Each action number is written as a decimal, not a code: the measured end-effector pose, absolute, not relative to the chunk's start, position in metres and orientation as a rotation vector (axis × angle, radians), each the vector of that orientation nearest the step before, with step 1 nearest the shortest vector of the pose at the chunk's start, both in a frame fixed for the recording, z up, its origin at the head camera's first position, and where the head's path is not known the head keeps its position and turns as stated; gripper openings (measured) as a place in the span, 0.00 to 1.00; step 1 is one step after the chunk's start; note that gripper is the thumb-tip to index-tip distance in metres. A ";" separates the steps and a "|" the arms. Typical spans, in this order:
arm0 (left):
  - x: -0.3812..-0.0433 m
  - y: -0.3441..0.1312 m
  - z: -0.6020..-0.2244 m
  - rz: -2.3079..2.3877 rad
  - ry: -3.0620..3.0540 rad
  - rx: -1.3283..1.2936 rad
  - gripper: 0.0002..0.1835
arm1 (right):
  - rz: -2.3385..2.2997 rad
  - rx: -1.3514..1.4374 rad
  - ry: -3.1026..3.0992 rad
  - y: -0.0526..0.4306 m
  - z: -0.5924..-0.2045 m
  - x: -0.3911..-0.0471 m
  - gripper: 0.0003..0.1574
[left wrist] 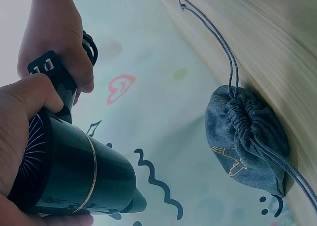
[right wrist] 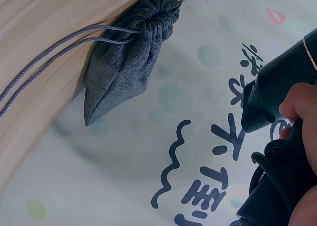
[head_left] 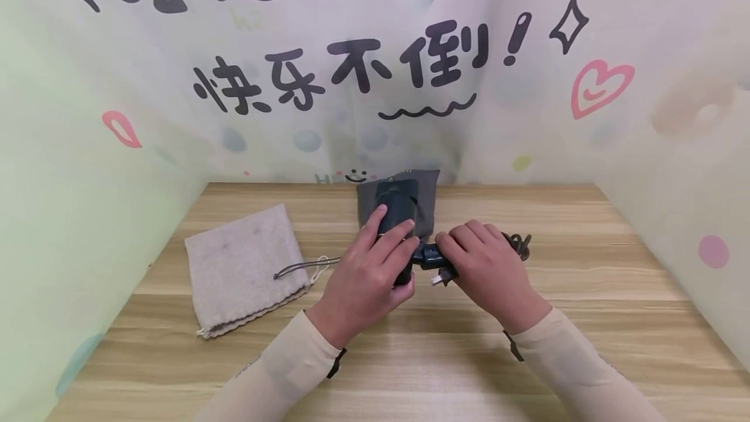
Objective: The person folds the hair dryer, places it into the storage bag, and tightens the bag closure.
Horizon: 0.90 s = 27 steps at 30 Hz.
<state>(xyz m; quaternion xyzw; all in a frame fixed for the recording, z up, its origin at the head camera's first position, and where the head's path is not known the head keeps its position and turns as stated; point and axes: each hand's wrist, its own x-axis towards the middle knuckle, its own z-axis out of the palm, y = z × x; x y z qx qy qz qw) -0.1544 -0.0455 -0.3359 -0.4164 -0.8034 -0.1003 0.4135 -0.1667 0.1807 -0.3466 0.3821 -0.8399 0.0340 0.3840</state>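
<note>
A dark teal hair dryer [head_left: 396,208] with a thin gold ring is held in both hands above the table. My left hand [head_left: 375,266] grips its barrel [left wrist: 111,169] around the vented rear end, thumb near the handle. The folded-looking handle [head_left: 432,256] and the black cord [head_left: 520,246] wound on it are in my right hand [head_left: 489,269]. Below that hand the two-prong plug [head_left: 443,277] sticks out; its metal prongs also show in the left wrist view. The nozzle [right wrist: 256,112] points away from me.
Behind the dryer sits a dark grey drawstring pouch [head_left: 430,204], gathered at its mouth, its cords [left wrist: 218,35] trailing out. On the left of the wooden table [head_left: 445,357] a light grey drawstring bag [head_left: 246,272] lies flat. A printed fabric backdrop [head_left: 527,129] closes off the back and sides.
</note>
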 end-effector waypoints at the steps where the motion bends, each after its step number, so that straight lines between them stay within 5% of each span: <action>1: -0.154 -0.045 -0.335 -0.250 -2.017 -1.048 0.20 | 0.083 0.975 -2.142 0.181 -0.346 -0.166 0.23; 27: -0.154 -0.049 -0.335 -0.259 -1.998 -1.061 0.20 | 0.032 1.012 -2.150 0.179 -0.341 -0.166 0.22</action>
